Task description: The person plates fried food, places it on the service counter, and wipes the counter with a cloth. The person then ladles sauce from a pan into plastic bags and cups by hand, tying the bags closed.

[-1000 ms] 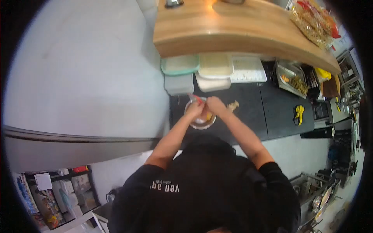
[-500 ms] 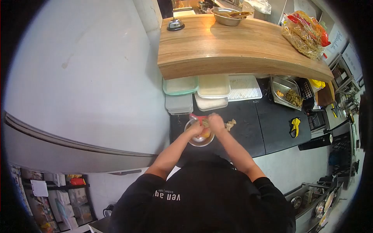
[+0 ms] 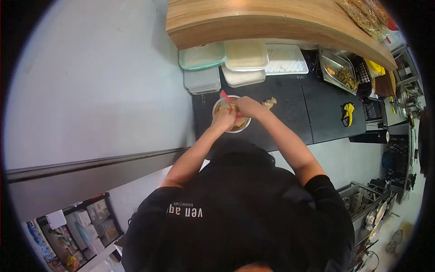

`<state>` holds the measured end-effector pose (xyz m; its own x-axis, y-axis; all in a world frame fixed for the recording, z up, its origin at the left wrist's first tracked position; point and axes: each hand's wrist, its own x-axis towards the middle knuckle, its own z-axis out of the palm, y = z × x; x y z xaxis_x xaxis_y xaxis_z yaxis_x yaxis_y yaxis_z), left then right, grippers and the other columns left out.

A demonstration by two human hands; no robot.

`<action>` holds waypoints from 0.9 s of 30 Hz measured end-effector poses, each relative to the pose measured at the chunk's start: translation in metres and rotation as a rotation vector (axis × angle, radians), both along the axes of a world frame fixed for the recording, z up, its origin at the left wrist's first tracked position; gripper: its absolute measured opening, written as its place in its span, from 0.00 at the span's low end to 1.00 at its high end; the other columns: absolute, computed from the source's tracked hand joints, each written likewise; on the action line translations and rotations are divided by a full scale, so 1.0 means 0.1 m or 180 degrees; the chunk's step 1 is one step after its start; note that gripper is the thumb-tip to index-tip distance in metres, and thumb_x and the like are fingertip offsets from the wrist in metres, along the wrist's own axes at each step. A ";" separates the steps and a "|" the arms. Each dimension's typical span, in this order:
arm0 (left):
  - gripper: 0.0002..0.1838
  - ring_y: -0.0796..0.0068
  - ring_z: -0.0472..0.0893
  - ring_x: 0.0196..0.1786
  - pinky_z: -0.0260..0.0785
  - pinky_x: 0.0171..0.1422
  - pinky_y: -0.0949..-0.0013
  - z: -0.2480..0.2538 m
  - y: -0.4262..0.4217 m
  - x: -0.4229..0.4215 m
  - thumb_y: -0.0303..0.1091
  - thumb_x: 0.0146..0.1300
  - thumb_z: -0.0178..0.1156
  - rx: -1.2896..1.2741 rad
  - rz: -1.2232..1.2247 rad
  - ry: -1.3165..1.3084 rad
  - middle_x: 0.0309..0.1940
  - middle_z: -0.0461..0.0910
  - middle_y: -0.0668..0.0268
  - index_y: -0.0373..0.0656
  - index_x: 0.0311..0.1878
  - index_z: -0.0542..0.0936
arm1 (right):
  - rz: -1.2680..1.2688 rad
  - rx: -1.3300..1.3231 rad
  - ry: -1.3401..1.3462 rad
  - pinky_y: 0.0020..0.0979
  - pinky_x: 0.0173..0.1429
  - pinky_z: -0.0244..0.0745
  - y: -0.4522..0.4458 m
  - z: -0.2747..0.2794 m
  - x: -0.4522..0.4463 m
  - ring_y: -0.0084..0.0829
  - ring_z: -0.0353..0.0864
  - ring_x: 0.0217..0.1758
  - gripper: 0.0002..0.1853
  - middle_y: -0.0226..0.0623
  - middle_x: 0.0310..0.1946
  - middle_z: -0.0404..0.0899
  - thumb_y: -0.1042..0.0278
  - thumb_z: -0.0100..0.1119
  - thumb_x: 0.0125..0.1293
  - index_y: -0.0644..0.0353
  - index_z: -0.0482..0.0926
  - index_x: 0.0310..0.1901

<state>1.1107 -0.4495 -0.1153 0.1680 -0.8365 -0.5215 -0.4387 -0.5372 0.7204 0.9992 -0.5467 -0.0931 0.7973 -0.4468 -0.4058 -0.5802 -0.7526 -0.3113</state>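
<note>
A round metal bowl (image 3: 245,126) sits on the black counter, with a clear plastic bag with a red edge (image 3: 224,98) over it. My left hand (image 3: 224,119) is closed on the bag at the bowl's left side. At the upper right of the bowl, my right hand (image 3: 247,107) is closed, its fingertips hidden; whether it grips the bag too cannot be made out. Something yellowish shows inside the bowl below my hands. Just right of my right hand lies a pale crumpled lump (image 3: 269,103).
Lidded containers (image 3: 202,80) and shallow trays (image 3: 247,54) stand behind the bowl, under a wooden shelf (image 3: 272,27). A metal tray of food (image 3: 345,78) is at the back right. A yellow and black item (image 3: 348,114) lies on the counter's right part.
The view has shifted, so the counter sits higher in the picture. The bag's red edge, earlier stretched between my hands, now stands up by my left hand. My right hand has come lower over the bowl.
</note>
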 end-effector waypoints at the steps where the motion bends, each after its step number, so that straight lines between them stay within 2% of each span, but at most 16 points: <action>1: 0.23 0.67 0.79 0.18 0.74 0.23 0.66 0.00 0.08 0.00 0.44 0.64 0.42 0.0026 0.0003 0.0004 0.15 0.77 0.57 0.35 0.29 0.80 | 0.0019 0.0127 0.0123 0.38 0.45 0.76 -0.03 -0.13 -0.01 0.44 0.81 0.44 0.11 0.49 0.42 0.81 0.66 0.53 0.60 0.59 0.83 0.39; 4: 0.21 0.70 0.77 0.19 0.73 0.24 0.66 -0.12 0.30 0.09 0.43 0.67 0.42 -0.0163 -0.0075 0.0871 0.18 0.76 0.60 0.34 0.32 0.75 | -0.0397 0.1047 0.0017 0.38 0.49 0.75 0.02 -0.21 -0.05 0.43 0.81 0.46 0.15 0.46 0.43 0.81 0.57 0.51 0.64 0.57 0.83 0.40; 6: 0.22 0.64 0.82 0.38 0.76 0.41 0.66 -0.62 0.41 0.16 0.46 0.64 0.47 -0.0750 0.0933 0.0015 0.33 0.80 0.50 0.34 0.46 0.75 | -0.0299 0.0920 0.0120 0.38 0.50 0.74 0.04 -0.50 -0.07 0.42 0.81 0.46 0.17 0.44 0.43 0.81 0.54 0.49 0.65 0.57 0.82 0.41; 8: 0.21 0.62 0.81 0.43 0.76 0.45 0.64 -1.20 0.47 0.22 0.42 0.62 0.50 -0.0730 0.1122 -0.0537 0.41 0.78 0.51 0.36 0.52 0.70 | -0.0210 0.0764 0.0210 0.37 0.51 0.74 0.07 -0.52 -0.06 0.41 0.81 0.46 0.19 0.43 0.43 0.82 0.51 0.47 0.66 0.57 0.81 0.43; 10: 0.24 0.60 0.79 0.49 0.75 0.48 0.62 -1.13 0.43 0.23 0.38 0.61 0.54 -0.0714 0.1323 -0.1100 0.49 0.75 0.52 0.38 0.59 0.66 | -0.0754 0.0919 0.0450 0.35 0.50 0.74 0.15 -0.22 0.00 0.41 0.81 0.47 0.20 0.42 0.42 0.82 0.50 0.48 0.65 0.57 0.79 0.46; 12: 0.33 0.61 0.80 0.45 0.77 0.47 0.59 -1.02 0.36 0.20 0.27 0.57 0.58 0.0271 0.1695 0.1752 0.50 0.74 0.55 0.43 0.65 0.57 | -0.0675 0.0471 0.0094 0.36 0.49 0.75 0.17 -0.62 -0.02 0.40 0.82 0.45 0.19 0.42 0.41 0.82 0.52 0.49 0.63 0.56 0.80 0.46; 14: 0.34 0.60 0.80 0.49 0.77 0.49 0.52 -1.34 0.37 0.24 0.25 0.58 0.56 0.0282 0.1612 0.1991 0.51 0.74 0.54 0.47 0.66 0.55 | -0.0629 0.0012 -0.0236 0.37 0.48 0.76 0.20 -0.82 -0.04 0.40 0.83 0.44 0.19 0.42 0.40 0.83 0.53 0.51 0.61 0.56 0.80 0.46; 16: 0.30 0.57 0.79 0.50 0.80 0.44 0.54 -1.44 0.35 0.18 0.29 0.58 0.58 0.0487 0.1816 0.2602 0.53 0.72 0.54 0.46 0.63 0.59 | 0.0605 -0.0487 0.0937 0.39 0.48 0.77 0.24 -0.82 -0.03 0.40 0.82 0.46 0.26 0.41 0.43 0.81 0.52 0.52 0.57 0.54 0.69 0.57; 17: 0.28 0.56 0.80 0.49 0.81 0.42 0.55 -1.31 0.34 0.12 0.30 0.61 0.57 0.0442 0.1707 0.2469 0.53 0.73 0.54 0.46 0.63 0.60 | 0.0875 -0.0532 0.0815 0.40 0.50 0.76 0.21 -1.21 -0.11 0.38 0.81 0.48 0.26 0.38 0.48 0.79 0.52 0.51 0.57 0.51 0.69 0.58; 18: 0.27 0.55 0.80 0.49 0.81 0.41 0.53 -1.19 0.32 0.08 0.32 0.63 0.57 0.0345 0.1644 0.2541 0.52 0.73 0.53 0.46 0.64 0.61 | 0.0497 -0.0584 0.0817 0.41 0.51 0.76 0.26 -1.37 -0.15 0.36 0.80 0.51 0.26 0.38 0.51 0.77 0.50 0.49 0.59 0.49 0.70 0.58; 19: 0.25 0.55 0.80 0.49 0.80 0.42 0.53 -1.46 0.30 0.13 0.35 0.63 0.57 -0.0006 0.1089 0.3233 0.53 0.74 0.54 0.45 0.63 0.64 | 0.1511 -0.2532 0.1351 0.42 0.55 0.74 0.23 -1.65 -0.29 0.38 0.77 0.53 0.26 0.39 0.53 0.76 0.49 0.45 0.61 0.49 0.69 0.59; 20: 0.25 0.54 0.79 0.50 0.81 0.42 0.52 -1.11 0.28 0.07 0.33 0.62 0.58 0.0114 0.1260 0.2667 0.54 0.73 0.55 0.45 0.62 0.66 | 0.2212 -0.4600 0.1904 0.44 0.58 0.71 0.19 -1.92 -0.44 0.40 0.75 0.56 0.26 0.41 0.54 0.74 0.48 0.40 0.63 0.50 0.69 0.60; 21: 0.25 0.53 0.79 0.50 0.81 0.42 0.52 -1.29 0.27 0.03 0.30 0.61 0.58 0.0200 0.1418 0.2482 0.54 0.73 0.55 0.44 0.63 0.66 | 0.2922 -0.6436 0.2777 0.45 0.60 0.70 0.25 -1.96 -0.51 0.41 0.74 0.56 0.26 0.42 0.55 0.73 0.48 0.37 0.65 0.50 0.69 0.60; 22: 0.28 0.54 0.80 0.48 0.80 0.43 0.52 -0.99 0.25 -0.04 0.23 0.59 0.53 0.0229 0.1279 0.2315 0.53 0.74 0.56 0.45 0.65 0.63 | 0.3522 -0.8309 0.3657 0.46 0.62 0.68 0.31 -1.99 -0.58 0.42 0.72 0.57 0.26 0.44 0.55 0.72 0.48 0.34 0.67 0.51 0.69 0.60; 25: 0.29 0.54 0.82 0.44 0.81 0.42 0.53 -0.84 0.09 -0.28 0.20 0.56 0.49 0.0586 0.0892 0.2253 0.50 0.75 0.52 0.43 0.64 0.63 | 0.4928 -0.8072 0.4482 0.44 0.60 0.70 0.46 -1.52 -0.97 0.44 0.74 0.53 0.25 0.47 0.52 0.72 0.51 0.33 0.69 0.56 0.68 0.59; 27: 0.29 0.55 0.82 0.43 0.81 0.41 0.54 -0.69 0.02 -0.58 0.20 0.56 0.50 0.0723 0.0622 0.2204 0.49 0.75 0.52 0.42 0.64 0.64 | 0.4671 -0.7435 0.3505 0.39 0.57 0.72 0.55 -1.05 -1.38 0.40 0.75 0.51 0.22 0.45 0.50 0.72 0.54 0.38 0.67 0.55 0.67 0.57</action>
